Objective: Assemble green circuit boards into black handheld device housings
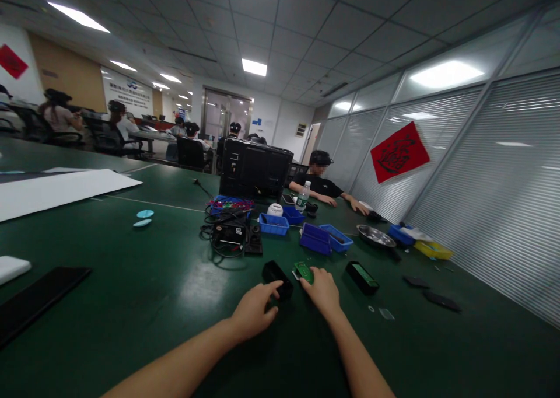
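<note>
My right hand [324, 291] pinches a green circuit board [303, 272] between thumb and fingers, just over the table. A pale part shows along the board's left edge. Left of it lies an open black plastic case [277, 280], long and box-shaped. My left hand [258, 307] is at the case's near side, its forefinger reaching onto the wall and the thumb apart from it; it does not grip the case. To the right of my right hand rests a second black case [362, 278] with a green board inside it.
Beyond my hands are blue bins [273, 224], a black device with cables [230, 236], a water bottle [303, 196] and a monitor [256, 169]. Right stand a metal bowl [375, 236] and yellow tray [433, 250]. A co-worker [318, 179] sits across the green table [175, 339].
</note>
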Demonstrator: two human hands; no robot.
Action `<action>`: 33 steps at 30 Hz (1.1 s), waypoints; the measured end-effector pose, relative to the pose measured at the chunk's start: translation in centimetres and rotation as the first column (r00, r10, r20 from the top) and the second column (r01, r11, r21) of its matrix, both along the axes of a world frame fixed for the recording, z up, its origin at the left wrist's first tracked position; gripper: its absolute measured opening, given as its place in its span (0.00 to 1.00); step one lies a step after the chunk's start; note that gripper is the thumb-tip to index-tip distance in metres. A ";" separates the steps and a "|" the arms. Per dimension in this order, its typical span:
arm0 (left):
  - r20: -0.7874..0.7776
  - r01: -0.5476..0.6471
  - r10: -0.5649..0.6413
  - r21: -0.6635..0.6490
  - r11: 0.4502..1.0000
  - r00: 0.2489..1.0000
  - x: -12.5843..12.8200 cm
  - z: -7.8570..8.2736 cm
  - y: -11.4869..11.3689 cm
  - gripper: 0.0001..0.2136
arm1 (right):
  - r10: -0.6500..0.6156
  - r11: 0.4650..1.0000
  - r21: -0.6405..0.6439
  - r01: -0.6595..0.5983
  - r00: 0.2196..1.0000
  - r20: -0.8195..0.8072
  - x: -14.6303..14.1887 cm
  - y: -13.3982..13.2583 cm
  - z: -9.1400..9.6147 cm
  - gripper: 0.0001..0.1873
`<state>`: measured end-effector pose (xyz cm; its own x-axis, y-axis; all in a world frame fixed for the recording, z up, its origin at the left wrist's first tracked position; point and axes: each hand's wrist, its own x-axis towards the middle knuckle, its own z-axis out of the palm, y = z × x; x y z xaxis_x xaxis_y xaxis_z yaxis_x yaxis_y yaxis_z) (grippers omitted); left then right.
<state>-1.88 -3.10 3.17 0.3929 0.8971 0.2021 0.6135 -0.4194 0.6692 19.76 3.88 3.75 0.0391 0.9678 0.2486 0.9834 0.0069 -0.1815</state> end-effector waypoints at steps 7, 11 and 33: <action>0.098 -0.006 -0.011 0.169 0.986 0.995 0.1 -0.6 0.3 0.24 | 0.072 0.997 0.007 -0.072 0.987 -0.147 -0.1 0.4 -0.6 0.21; 0.146 -0.311 0.286 0.189 0.932 0.947 -0.1 -1.5 1.4 0.27 | 0.242 0.968 0.016 -0.250 0.920 -0.307 -0.6 0.5 -0.6 0.18; 0.023 -0.143 0.144 -0.042 0.989 0.989 -0.3 -1.5 2.0 0.39 | 0.211 0.968 -0.083 -0.239 0.944 -0.253 -0.1 -0.5 0.6 0.22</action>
<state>-2.19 -1.09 1.66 0.2548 0.9514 0.1731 0.6473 -0.3008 0.7004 19.66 3.43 4.37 -0.1373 0.9791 0.1499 0.8853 0.1892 -0.4247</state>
